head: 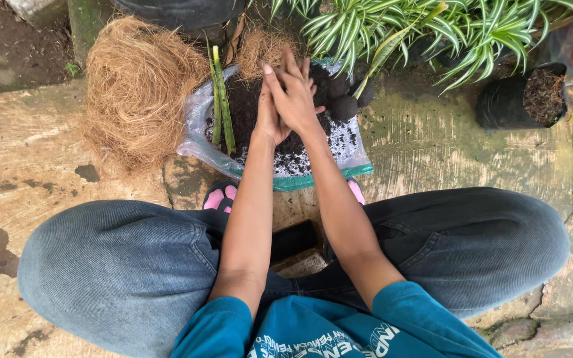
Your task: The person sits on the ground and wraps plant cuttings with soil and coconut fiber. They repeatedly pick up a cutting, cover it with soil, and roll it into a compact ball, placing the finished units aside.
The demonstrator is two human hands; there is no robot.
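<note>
Coconut fibre (137, 89) beside soil bag (339, 149)

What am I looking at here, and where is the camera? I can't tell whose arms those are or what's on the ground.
The camera sits on a person's head and looks down, so the two bare arms are that person's own, and the jeans are their bent knees. There is no machine here. The left hand and right hand are pressed together, palm to palm, above a clear plastic sheet spread on the concrete ground. On the sheet lies a heap of dark soil with white specks, two green stalks and some round soil balls. Whether anything is squeezed between the palms is hidden. To the left is a pile of brown coconut-like fibre; at the top right, a striped leafy plant and a black grow bag of soil.
</note>
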